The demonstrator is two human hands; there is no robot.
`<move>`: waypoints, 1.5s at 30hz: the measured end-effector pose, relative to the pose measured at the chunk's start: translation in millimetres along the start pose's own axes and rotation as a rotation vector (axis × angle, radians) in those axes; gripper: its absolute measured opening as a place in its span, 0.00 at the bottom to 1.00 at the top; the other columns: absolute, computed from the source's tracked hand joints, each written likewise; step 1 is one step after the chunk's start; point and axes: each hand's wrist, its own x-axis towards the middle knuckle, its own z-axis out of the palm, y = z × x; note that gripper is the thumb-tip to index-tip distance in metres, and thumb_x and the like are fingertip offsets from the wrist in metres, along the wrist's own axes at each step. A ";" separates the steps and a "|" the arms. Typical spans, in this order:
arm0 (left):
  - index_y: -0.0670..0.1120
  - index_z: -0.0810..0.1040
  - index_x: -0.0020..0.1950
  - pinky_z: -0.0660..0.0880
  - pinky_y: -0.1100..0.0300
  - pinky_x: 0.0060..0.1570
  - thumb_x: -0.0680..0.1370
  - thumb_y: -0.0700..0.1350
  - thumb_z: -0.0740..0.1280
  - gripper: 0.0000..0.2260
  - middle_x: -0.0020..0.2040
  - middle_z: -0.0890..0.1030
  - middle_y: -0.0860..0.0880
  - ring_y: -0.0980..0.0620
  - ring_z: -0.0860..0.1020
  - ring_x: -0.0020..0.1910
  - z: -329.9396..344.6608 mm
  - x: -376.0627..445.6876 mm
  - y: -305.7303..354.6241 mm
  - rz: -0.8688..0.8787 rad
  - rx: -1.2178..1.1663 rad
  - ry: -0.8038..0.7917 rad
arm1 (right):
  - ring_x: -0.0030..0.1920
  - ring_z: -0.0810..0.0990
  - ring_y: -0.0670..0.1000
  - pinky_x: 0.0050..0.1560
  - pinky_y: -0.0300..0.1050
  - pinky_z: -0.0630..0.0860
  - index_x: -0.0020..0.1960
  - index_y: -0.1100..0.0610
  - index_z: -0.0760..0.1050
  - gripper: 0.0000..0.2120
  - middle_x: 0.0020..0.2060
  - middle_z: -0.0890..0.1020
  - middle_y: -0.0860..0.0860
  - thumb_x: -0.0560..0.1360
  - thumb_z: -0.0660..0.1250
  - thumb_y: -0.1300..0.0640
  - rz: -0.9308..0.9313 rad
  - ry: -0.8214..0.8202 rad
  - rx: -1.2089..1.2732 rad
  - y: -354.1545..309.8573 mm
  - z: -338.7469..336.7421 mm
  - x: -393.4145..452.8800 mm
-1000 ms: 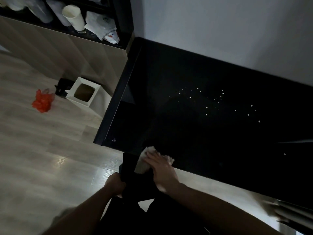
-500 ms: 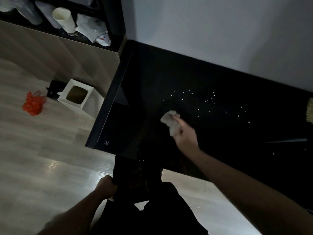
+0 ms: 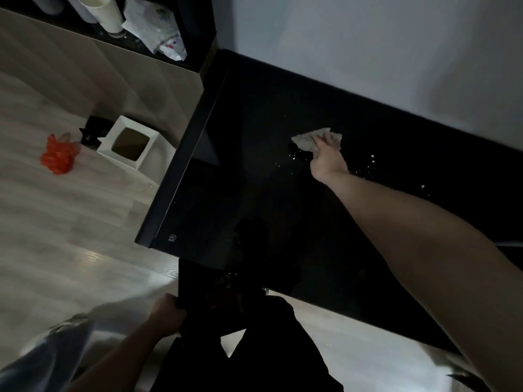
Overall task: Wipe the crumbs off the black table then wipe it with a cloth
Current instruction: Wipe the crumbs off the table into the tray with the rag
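Observation:
The glossy black table [image 3: 232,193] fills the middle of the view. My right hand [image 3: 325,159] reaches far across it and presses a crumpled pale cloth [image 3: 307,140] onto the top, near the back wall. White crumbs [image 3: 372,159] lie scattered just right of the hand, and a few more crumbs [image 3: 294,157] sit below the cloth. My left hand [image 3: 167,314] grips a dark flat container [image 3: 209,295] held just under the table's near edge; a few specks lie in it.
A white square bin [image 3: 128,142] stands on the wooden floor left of the table, with an orange plastic bag [image 3: 58,155] beside it. A shelf at the top left carries a white cup [image 3: 103,11] and crumpled wrappers [image 3: 157,32]. A pale wall backs the table.
My right hand carried the cloth from the table's near edge across the top to the far side, past the crumbs. The left hand kept holding the dark container below the edge.

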 end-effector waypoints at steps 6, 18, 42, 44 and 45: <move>0.43 0.74 0.26 0.68 0.58 0.33 0.61 0.51 0.62 0.12 0.28 0.78 0.43 0.40 0.85 0.40 -2.4 2.8 -7.3 -0.001 -0.006 -0.031 | 0.83 0.49 0.59 0.80 0.63 0.52 0.83 0.46 0.55 0.30 0.84 0.50 0.51 0.83 0.58 0.56 -0.139 0.015 -0.177 -26.1 42.0 -39.3; 0.44 0.69 0.23 0.67 0.59 0.33 0.70 0.43 0.68 0.16 0.25 0.72 0.48 0.38 0.85 0.44 -15.2 -5.7 -1.9 0.063 0.047 -0.025 | 0.83 0.57 0.54 0.82 0.57 0.55 0.81 0.49 0.63 0.34 0.83 0.59 0.47 0.77 0.63 0.64 -0.507 -0.162 0.067 -47.9 152.9 -233.3; 0.40 0.79 0.30 0.76 0.57 0.34 0.67 0.41 0.65 0.07 0.30 0.82 0.42 0.42 0.85 0.36 -42.0 -7.7 -41.7 -0.007 -0.051 -0.029 | 0.77 0.69 0.52 0.75 0.55 0.70 0.78 0.51 0.69 0.22 0.78 0.70 0.50 0.85 0.58 0.60 -0.414 -0.072 0.383 -187.2 118.7 -150.7; 0.38 0.81 0.33 0.74 0.59 0.33 0.68 0.41 0.66 0.08 0.34 0.84 0.40 0.42 0.85 0.38 -43.2 -5.3 -48.4 -0.003 -0.050 -0.008 | 0.80 0.64 0.54 0.77 0.61 0.65 0.79 0.49 0.68 0.23 0.80 0.66 0.49 0.84 0.60 0.59 -0.438 -0.110 0.211 -202.8 133.7 -138.9; 0.38 0.81 0.32 0.73 0.60 0.33 0.68 0.41 0.66 0.08 0.33 0.84 0.40 0.42 0.85 0.38 -43.9 -4.2 -50.7 -0.001 -0.041 -0.004 | 0.82 0.59 0.55 0.80 0.64 0.59 0.79 0.49 0.66 0.25 0.82 0.61 0.49 0.83 0.61 0.59 -0.447 -0.148 0.114 -206.0 143.3 -136.9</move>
